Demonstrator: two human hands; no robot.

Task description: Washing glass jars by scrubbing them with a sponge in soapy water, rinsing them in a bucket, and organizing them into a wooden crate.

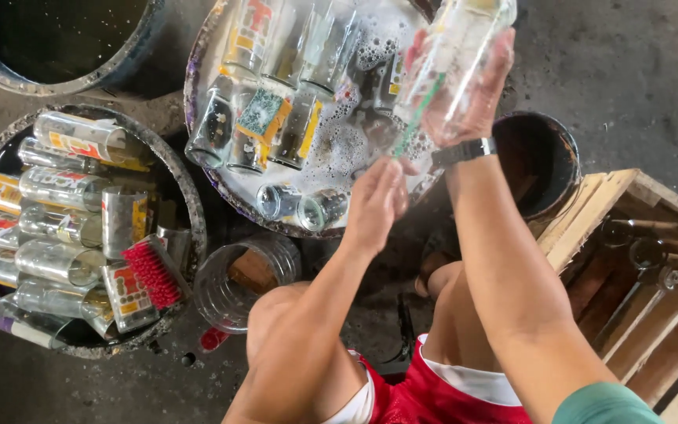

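My right hand [476,90], with a dark watch on the wrist, grips a clear glass bottle [453,43] tilted over a soapy tub [198,59]. A green-handled bottle brush [417,110] runs into the bottle's mouth. My left hand [376,202] holds the brush's lower end just below the bottle. The tub holds foamy water and several labelled glass bottles [264,118] lying in it.
A dark tub [190,200] at left is packed with several labelled bottles and a red scrub brush [153,272]. A clear plastic jar [233,286] stands by my knee. A rusty bucket [539,157] and a wooden crate [637,275] with bottles are at right.
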